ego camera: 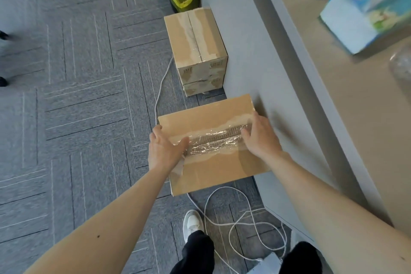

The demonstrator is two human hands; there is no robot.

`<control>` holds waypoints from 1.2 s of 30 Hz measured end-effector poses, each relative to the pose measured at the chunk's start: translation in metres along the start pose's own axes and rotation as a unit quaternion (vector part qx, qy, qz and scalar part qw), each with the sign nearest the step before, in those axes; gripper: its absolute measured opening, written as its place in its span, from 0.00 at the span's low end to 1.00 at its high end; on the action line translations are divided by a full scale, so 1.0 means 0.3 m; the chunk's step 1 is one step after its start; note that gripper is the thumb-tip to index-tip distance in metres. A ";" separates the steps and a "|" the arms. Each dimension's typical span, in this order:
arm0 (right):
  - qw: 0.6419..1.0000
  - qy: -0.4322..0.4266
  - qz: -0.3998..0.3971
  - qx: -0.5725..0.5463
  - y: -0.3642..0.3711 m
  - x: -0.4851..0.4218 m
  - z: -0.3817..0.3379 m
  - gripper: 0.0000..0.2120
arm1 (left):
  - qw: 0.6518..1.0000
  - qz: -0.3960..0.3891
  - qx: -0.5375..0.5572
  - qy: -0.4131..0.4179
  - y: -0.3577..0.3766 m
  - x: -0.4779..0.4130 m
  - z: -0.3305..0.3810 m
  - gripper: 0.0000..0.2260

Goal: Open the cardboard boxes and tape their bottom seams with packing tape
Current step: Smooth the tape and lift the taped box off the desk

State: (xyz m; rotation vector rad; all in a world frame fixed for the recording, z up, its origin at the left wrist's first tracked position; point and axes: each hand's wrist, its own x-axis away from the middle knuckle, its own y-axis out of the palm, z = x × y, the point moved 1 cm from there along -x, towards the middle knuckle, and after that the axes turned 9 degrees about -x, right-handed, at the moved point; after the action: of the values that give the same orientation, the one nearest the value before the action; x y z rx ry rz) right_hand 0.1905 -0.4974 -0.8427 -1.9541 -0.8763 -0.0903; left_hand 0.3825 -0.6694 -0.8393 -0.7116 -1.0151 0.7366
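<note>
– Fingers (181, 142) status?
– On left hand (163, 151) and right hand (260, 138): straight, close together, pressing packing tape (213, 142) onto the cardboard box (211, 176) seam; box is just beside the grey cabinet (255, 62).
– Failure risk?
– Tape is wrinkled; uneven pressure could trap creases, so the seam may lift.

- The brown rectangular cardboard box (211, 176) lies under both hands: the left hand (165, 151) on its left end, the right hand (260, 138) on its right end.
- The clear plastic packing tape strip (213, 142) runs across the box top from one hand to the other.
- Beyond the hands, a stack of taped brown cardboard boxes (195, 35) stands on the grey carpet floor (77, 95).
- Right of the right hand, the beige tabletop (333, 87) carries a blue printed carton (355, 22).
- Nearer than the hands, a white looped cable (222, 213) lies on the floor.
</note>
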 end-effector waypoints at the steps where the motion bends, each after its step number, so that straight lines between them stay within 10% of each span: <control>1: 1.000 -0.013 -0.006 0.003 -0.028 0.027 -0.042 0.21 | 1.000 0.013 -0.006 0.018 -0.042 0.019 0.028 0.34; 8: 0.996 -0.087 0.002 -0.014 -0.393 0.267 -0.410 0.13 | 0.980 0.073 0.021 0.186 -0.433 0.235 0.334 0.06; 18: 0.974 -0.168 0.151 -0.001 -1.103 0.623 -0.651 0.12 | 0.917 0.096 0.096 0.374 -0.821 0.654 0.871 0.06; 36: 0.967 0.034 0.246 -0.054 -1.807 0.912 0.276 0.13 | 0.881 -0.004 -0.059 0.469 -0.419 1.208 1.434 0.15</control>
State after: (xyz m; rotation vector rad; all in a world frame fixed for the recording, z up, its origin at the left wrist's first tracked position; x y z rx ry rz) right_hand 0.0384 -0.1302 -0.3761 -2.2028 -0.3274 0.0865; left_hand 0.1367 -0.3708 -0.4118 -1.0231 -0.1657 0.2385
